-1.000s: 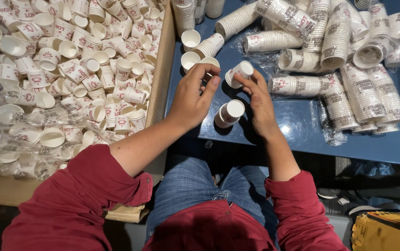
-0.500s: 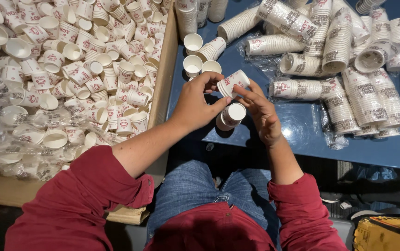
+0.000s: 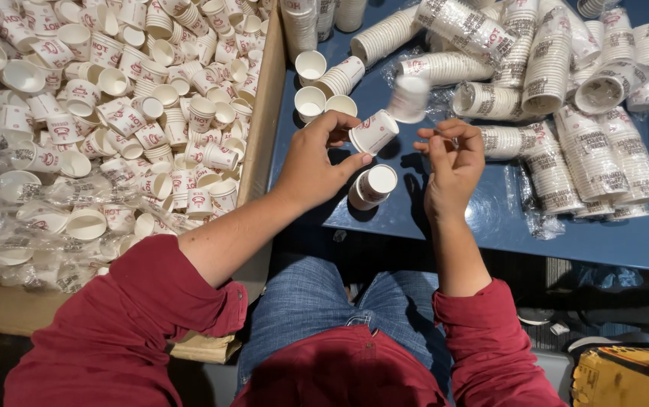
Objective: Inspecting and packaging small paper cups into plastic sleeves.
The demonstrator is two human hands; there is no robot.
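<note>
The small white paper cup with red print (image 3: 373,132) sat pinched in my left hand (image 3: 317,162) above the blue counter (image 3: 460,218); my right hand (image 3: 451,162) was loosely curled and empty, a blurred cup (image 3: 409,98) just beyond it. I judged cups were being gathered one by one; next called for a steady grip

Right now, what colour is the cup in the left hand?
White with a red print, seen in the head view: the cup in the left hand.
</note>
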